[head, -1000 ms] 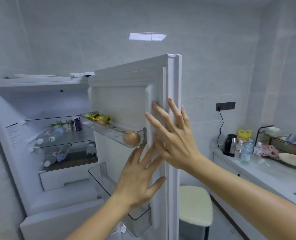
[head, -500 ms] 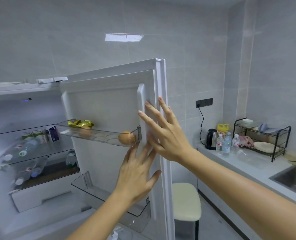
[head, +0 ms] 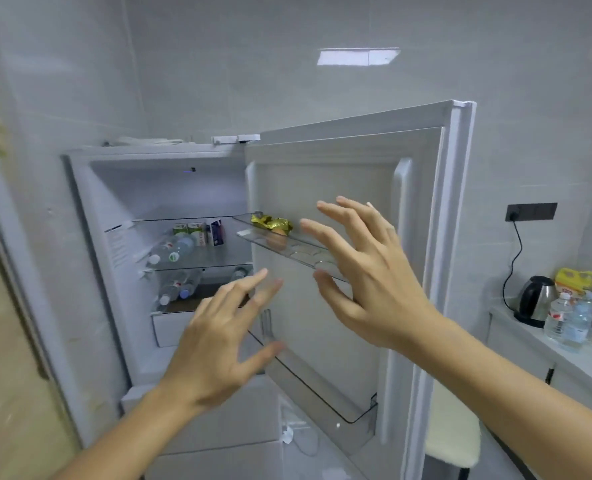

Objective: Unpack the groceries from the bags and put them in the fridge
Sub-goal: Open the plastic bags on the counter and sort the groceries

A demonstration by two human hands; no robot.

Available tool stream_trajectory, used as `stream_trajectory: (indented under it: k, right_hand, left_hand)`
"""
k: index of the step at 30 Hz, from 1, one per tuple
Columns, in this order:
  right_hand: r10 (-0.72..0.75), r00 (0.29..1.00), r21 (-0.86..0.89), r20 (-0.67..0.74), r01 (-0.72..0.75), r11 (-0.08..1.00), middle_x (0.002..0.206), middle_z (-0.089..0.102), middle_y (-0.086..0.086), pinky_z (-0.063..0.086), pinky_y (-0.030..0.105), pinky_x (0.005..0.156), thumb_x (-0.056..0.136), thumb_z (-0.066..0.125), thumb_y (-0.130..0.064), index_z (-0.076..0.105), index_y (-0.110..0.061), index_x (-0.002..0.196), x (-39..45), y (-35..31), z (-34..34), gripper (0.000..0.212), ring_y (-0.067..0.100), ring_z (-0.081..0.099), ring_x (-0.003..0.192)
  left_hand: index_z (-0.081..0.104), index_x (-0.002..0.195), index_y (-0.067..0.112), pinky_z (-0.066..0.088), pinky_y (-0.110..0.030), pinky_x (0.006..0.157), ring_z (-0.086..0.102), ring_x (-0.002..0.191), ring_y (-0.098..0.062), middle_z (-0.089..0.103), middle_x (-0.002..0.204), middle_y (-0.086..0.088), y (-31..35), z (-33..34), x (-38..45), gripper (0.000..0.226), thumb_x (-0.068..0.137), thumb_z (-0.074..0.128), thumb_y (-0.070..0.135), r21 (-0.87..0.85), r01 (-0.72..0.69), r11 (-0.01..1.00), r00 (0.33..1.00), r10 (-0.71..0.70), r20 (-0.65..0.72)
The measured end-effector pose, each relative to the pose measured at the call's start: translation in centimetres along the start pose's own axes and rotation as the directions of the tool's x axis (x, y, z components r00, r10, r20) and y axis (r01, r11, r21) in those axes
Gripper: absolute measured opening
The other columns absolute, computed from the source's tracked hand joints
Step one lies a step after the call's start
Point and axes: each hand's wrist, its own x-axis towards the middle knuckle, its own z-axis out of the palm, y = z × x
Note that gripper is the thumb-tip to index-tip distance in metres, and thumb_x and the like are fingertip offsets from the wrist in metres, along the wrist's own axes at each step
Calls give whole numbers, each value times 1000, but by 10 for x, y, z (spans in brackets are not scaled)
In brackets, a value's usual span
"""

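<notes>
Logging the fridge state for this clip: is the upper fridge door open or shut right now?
Open. The fridge door stands swung out, showing its inner shelf and the bottles inside.

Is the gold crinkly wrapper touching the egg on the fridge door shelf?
Touching. The head view shows the gold crinkly foil wrapper lying over the top of the brown egg in the clear plastic door shelf, with no gap between them.

fridge (head: 426, 237): white | wrapper (head: 272, 224): gold | kettle (head: 535, 301): black | stool (head: 452, 441): cream
</notes>
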Motion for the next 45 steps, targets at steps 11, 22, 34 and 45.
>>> stream_trajectory:
  k: [11,22,34,45]
  right_hand:
    - [-154,963,215,222,105,971,152,44,-5,35,43,110,98,48,-56,47,-32,147,124,-138,140,55,21,34,141]
    - [-442,882,591,164,271,760,155,44,-4,40,44,111,96,40,-64,43,-31,152,155,-298,218,65,19,38,141]
    - [-737,651,854,-184,476,207,146,51,-2,45,44,103,95,47,-58,49,-27,148,107,-421,212,62,23,45,135]
    - [-766,360,800,-533,511,-316,148,48,-3,44,38,98,96,46,-58,46,-29,150,-17,-531,71,62,20,44,133]
  left_hand:
    - [11,160,45,43,-44,105,36,144,-16,39,157,11,-156,-112,-77,82,88,27,82,343,482,806,871,-482,-92]
    - [12,161,43,39,-42,109,32,146,-13,33,162,14,-160,-197,-206,81,90,30,78,539,665,518,710,-661,-242]
    - [27,160,37,48,-42,96,44,139,-15,46,153,9,-23,-228,-297,76,94,36,75,600,800,-18,364,-780,-509]
    - [15,161,43,42,-42,105,38,141,-16,39,158,11,228,-241,-387,79,92,26,79,345,730,-590,-110,-600,-792]
